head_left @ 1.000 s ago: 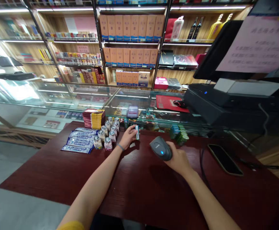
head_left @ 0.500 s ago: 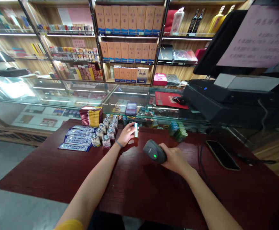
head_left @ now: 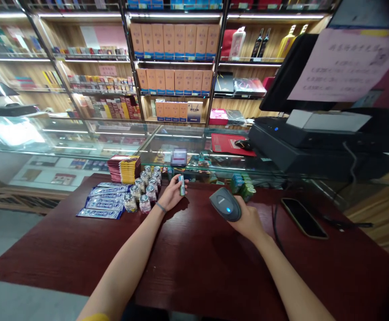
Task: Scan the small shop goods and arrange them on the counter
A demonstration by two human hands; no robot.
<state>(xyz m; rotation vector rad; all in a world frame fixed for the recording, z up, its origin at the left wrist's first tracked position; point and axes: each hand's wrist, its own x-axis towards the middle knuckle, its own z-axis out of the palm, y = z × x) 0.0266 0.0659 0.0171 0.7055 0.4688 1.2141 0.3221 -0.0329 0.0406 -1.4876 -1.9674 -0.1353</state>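
Note:
My left hand (head_left: 169, 194) is closed round a small green and white pack (head_left: 181, 185), held upright just above the dark red table (head_left: 64, 249). My right hand (head_left: 250, 220) grips a grey handheld barcode scanner (head_left: 225, 204) whose blue light shows on top. The scanner's head points toward the pack, a short gap apart. Left of my left hand stand several small clear jars (head_left: 145, 189) with silver lids.
Blue flat packets (head_left: 102, 201) and a red-yellow stack of packs (head_left: 124, 169) lie at the far left. Green packs (head_left: 243, 185) sit behind the scanner. A black phone (head_left: 303, 218) and cable lie at right, below a till with monitor (head_left: 318, 138). A glass counter (head_left: 114, 138) and shelves stand behind.
The scanner's light went from blue to green and back to blue. My right hand lifted the scanner slightly; the left hand stayed put with the pack. The camera shifted a little.

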